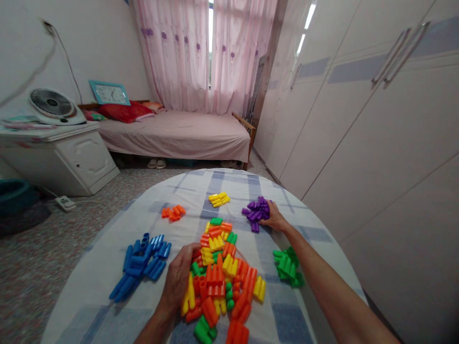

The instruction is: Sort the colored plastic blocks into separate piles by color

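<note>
A mixed pile of red-orange, yellow and green plastic tube-shaped building pieces point(216, 282) lies at the middle front of the table. Against its left edge rests my left hand point(180, 270), fingers stretched out and their tips partly hidden by the pieces. Farther off to the right, my right hand point(275, 218) touches the side of a heap of purple pieces point(256, 210), with thumb and fingers apart. No piece is plainly gripped in either hand. Green pieces point(287, 267) form a separate heap just left of my right forearm.
Blue pieces point(141, 263) are heaped on the left of the round table's checked cloth point(96, 286). Small groups of orange pieces point(173, 212) and yellow pieces point(219, 199) lie toward the far side. Beyond stand a bed point(179, 131), a cabinet point(84, 160) and a wardrobe point(340, 119).
</note>
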Available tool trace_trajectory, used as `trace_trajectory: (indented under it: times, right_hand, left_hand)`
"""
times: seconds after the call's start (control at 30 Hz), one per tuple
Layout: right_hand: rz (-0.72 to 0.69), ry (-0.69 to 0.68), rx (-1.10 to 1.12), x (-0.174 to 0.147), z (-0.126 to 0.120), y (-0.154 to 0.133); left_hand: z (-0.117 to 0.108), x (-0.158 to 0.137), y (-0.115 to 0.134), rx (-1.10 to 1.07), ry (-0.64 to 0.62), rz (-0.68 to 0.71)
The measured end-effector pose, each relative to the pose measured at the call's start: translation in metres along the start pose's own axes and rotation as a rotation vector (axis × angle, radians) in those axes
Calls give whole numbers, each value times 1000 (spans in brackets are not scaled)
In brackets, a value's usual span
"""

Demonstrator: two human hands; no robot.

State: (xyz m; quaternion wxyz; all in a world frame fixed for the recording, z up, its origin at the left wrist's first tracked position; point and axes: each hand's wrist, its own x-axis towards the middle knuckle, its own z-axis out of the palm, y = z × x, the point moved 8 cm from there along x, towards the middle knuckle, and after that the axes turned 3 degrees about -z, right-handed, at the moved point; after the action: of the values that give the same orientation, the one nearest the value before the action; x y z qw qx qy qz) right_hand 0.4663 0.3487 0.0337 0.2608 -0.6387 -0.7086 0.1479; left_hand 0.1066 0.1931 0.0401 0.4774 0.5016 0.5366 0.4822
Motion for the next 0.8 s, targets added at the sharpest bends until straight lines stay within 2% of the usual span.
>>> trace_trajectory:
  times: [0.13, 0.23, 0.33, 0.43, 0.53, 0.63, 0.7, 0.8]
  right_hand:
    - [45, -65, 42, 2, -5, -4]
    - [28, -114, 47, -14, -13, -7]
    - [59, -155, 6, -35, -8, -13]
    - [133, -129, -97, -47, 3, -24]
    - [167, -91, -194, -45, 11, -40]
    - [177, -45, -295, -38, 6, -57]
    - [126, 5, -350, -35, -1, -75]
    - [-75, 11, -293, -34, 1, -119]
  left_hand:
    - [1, -1, 3, -8, 6, -6]
    - [3, -3, 6, -36, 4, -5]
    - [3, -2, 7, -49, 4, 4]
    - [2, -1, 7, -42, 12, 7]
    - [1, 0, 5, -38, 9, 1]
    - [2, 0, 5, -34, 4, 7]
    - [2, 0, 4, -33, 4, 18]
    - [2, 1, 4, -32, 5, 24]
